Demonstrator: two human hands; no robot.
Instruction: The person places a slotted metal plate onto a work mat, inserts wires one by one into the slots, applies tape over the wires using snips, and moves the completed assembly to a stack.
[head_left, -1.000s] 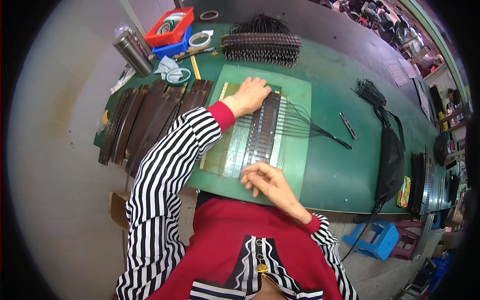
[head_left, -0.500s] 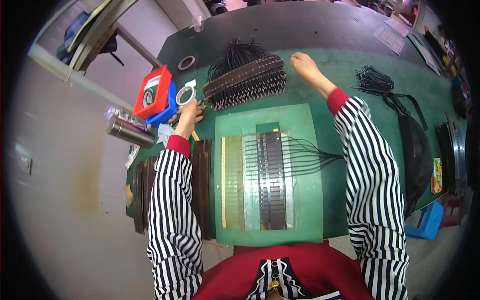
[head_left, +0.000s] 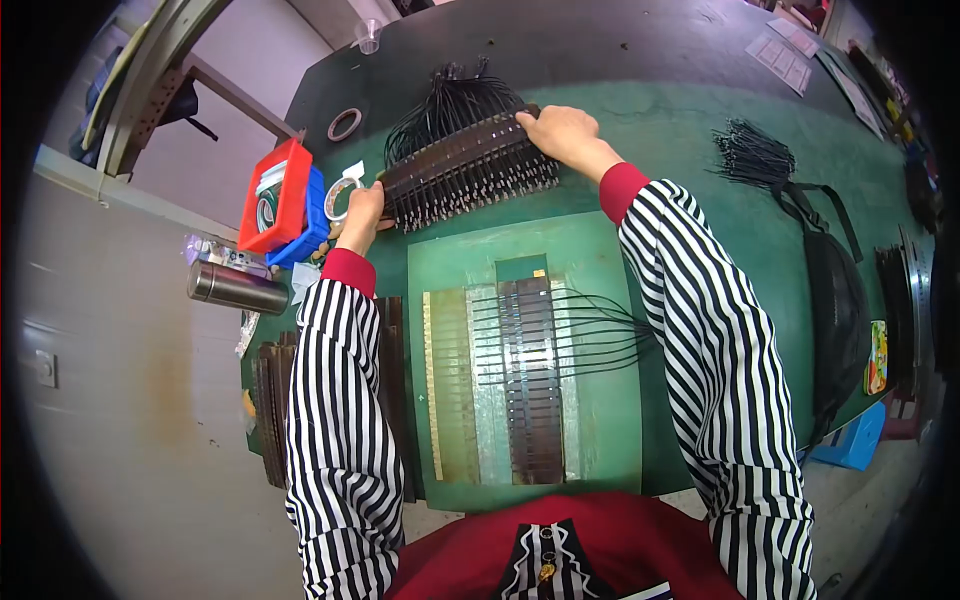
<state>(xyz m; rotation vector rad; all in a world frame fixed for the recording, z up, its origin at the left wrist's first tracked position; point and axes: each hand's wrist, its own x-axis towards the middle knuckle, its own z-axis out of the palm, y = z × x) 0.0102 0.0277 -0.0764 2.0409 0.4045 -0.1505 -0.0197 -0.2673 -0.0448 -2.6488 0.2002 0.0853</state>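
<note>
A dark brown slotted strip (head_left: 450,153) lies across the far middle of the table, lined with black cables (head_left: 455,100) whose metal-tipped ends hang toward me. My right hand (head_left: 563,134) is closed on its right end, thumb on top. At the left end, my left hand (head_left: 362,212) has its fingers closed on the strip's edge. Nearer to me is a green board (head_left: 610,430) bearing a brown strip (head_left: 535,400) beside a yellowish one (head_left: 452,400). Several black wires run from that brown strip to the right, passing behind my right sleeve.
Left of my left hand are a tape roll (head_left: 343,198), a red bin (head_left: 290,205) over a blue bin (head_left: 312,215) and a steel flask (head_left: 235,287). Another tape ring (head_left: 345,124) lies farther back. A cable bundle (head_left: 752,152) and black bag (head_left: 835,300) are at right.
Both hands have come to the ends of the cable-lined strip and closed on them. The right moved left from beside it; the left moved from near the tape roll. The view shifted slightly.
</note>
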